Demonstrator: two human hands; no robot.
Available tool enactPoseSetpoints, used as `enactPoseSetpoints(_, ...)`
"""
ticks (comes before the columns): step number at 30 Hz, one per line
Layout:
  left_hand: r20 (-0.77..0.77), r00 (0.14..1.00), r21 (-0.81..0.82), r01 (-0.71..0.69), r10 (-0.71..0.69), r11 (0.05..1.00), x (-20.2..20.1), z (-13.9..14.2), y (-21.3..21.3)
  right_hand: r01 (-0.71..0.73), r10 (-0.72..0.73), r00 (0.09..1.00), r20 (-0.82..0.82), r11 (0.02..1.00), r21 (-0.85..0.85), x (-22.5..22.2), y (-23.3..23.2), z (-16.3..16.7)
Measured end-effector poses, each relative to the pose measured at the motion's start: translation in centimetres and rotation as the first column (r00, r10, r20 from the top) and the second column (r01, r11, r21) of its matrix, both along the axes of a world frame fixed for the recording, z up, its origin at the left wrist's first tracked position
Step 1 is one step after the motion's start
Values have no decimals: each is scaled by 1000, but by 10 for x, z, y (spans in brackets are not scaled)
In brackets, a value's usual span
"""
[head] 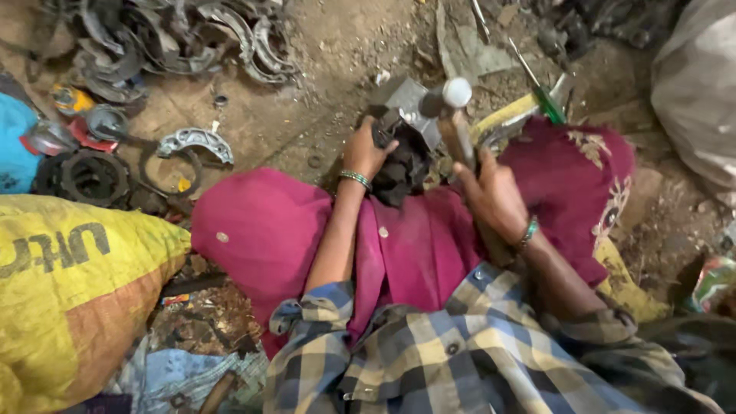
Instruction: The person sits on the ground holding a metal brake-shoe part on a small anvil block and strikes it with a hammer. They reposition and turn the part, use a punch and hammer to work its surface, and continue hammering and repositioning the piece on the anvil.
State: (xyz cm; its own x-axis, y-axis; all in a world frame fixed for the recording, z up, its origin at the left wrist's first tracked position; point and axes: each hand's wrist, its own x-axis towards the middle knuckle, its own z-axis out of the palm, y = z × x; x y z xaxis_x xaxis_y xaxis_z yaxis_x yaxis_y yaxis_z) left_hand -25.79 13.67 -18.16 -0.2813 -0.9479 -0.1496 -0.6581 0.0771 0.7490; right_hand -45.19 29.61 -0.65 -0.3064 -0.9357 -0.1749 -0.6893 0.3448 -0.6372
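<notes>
The left hand [368,149] has its fingers clenched over one dark, half-hidden metal part [402,165], while right hand [491,192] fingers grasp one hammer [454,115] just above that part.

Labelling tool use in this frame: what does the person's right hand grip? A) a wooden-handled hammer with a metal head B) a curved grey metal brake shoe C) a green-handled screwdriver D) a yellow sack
A: the right hand is closed around the wooden-handled hammer with a metal head, raised over the dark metal part that the left hand holds; the green-handled screwdriver lies untouched on the ground.
</notes>
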Motion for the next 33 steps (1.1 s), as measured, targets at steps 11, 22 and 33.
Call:
enactPoseSetpoints(11, 21, 1000, 3, 5, -5, 1000, 2, 2, 4, 95, 39, 967, 250, 860, -502, -4, 12, 76)
enactPoseSetpoints(22, -37, 997, -29, 67, -68, 997, 5, 7, 1, 205, -265, 890, 370, 959, 194, -39, 13, -71)
enactPoseSetpoints(33, -618, 785, 251, 140, 48, 958, 42, 80, -10, 63, -37, 992, -119, 974, 218, -70, 17, -124)
